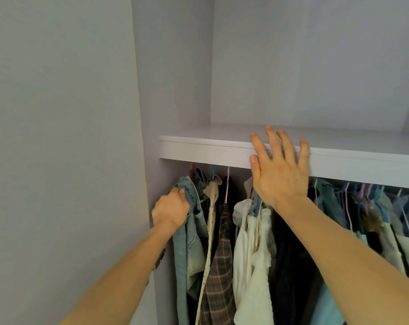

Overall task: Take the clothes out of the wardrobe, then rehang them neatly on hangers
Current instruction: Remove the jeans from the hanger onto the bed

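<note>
Left hand (173,208), lower left of frame, grips bunched denim jeans (189,221) at wardrobe's (149,113) far-left end; right hand (278,167), center, fingers spread, raised in front of shelf edge (206,150), contact unclear. Risk: yanking jeans w/o unhooking could snag the hanger (191,167) or drag down neighbors. Wardrobe packed w/ clothes: plaid shirt (220,266), white top (252,254), more at right.

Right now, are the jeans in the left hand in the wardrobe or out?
In. The jeans hang below the shelf at the far left, beside the other clothes; the left hand grips their top.
</note>
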### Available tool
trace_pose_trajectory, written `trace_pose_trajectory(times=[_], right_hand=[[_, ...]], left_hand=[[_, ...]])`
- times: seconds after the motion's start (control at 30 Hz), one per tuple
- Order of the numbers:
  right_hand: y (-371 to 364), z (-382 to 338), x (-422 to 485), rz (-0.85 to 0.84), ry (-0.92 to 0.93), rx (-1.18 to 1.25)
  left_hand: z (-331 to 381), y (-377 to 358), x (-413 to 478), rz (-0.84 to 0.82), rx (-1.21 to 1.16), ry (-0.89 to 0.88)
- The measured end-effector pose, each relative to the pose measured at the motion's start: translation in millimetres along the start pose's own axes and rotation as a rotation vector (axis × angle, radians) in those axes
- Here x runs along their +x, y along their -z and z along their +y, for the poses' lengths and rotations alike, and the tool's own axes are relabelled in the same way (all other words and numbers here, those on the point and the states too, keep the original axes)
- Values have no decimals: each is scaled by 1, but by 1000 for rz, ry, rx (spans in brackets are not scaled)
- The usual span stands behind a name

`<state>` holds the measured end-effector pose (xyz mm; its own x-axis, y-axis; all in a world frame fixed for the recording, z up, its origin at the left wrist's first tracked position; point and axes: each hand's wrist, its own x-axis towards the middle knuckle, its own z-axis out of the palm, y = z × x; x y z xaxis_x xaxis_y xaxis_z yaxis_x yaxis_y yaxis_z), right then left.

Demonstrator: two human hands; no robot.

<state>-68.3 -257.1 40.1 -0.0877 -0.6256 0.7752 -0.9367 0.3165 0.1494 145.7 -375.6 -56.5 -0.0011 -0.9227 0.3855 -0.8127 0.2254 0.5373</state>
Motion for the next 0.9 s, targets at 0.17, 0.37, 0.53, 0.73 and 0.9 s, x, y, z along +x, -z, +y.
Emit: trace_pose_trajectory(times=[0.17, 0.37, 0.53, 0.73, 0.9], right_hand=[[31, -1, 3, -267, -25, 25], [73, -12, 10, -631, -86, 26], [86, -34, -52, -903, -160, 315], [108, -82, -193, -1209, -715, 1180], [125, -115, -257, -1205, -995, 1421]], left_hand=[[-7, 37, -39, -85, -13, 16], [-13, 78, -100, -170, -130, 30], [-24, 96, -147, -236, -167, 45], [-54, 96, -226, -277, -200, 67], [-76, 94, -306, -332, -225, 89]])
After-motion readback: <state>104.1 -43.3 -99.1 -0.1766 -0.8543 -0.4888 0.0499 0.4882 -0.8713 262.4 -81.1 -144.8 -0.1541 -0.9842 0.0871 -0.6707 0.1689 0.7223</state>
